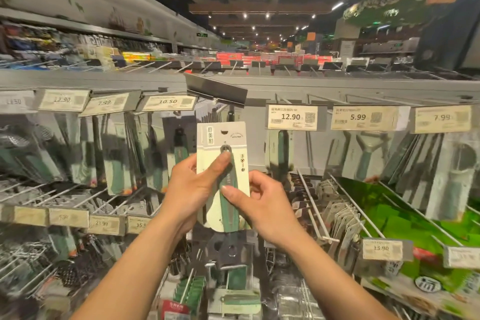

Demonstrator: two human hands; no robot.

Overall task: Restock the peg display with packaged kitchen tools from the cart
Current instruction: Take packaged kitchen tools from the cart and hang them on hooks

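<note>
Nearest, both forearms come up from the btm edge. The stock under them is blurred, and only one green-handled card (235, 299) can be made out there. The L hand (192, 187) and R hand (265, 205) both grip one pack (220, 135), held up in mid-frame just in front of the peg rows.

The hands cover the pack's lower half, and its btm edge just shows below them. The tool's working end can't be made out. L fingers are behind the card and out of sight, w/ only the thumb (224, 161) showing, pressed on the front at the handle's top. R thumb (230, 191) presses the handle lower down, and the R fingers curl round the card's right edge.

The pack stands upright w/ its long axis vertical, printed face to the camera and hang slot at the top. The green handle runs down the middle.

Just above and behind the slot is a lifted tag flap (215, 89), w/ white pegs (219, 109) under it. Hung packs to the L (179, 148) are smeared by blur. To the R a 12.90 tag (291, 118) reads clearly. The aisle beyond is too blurred to read.
</note>
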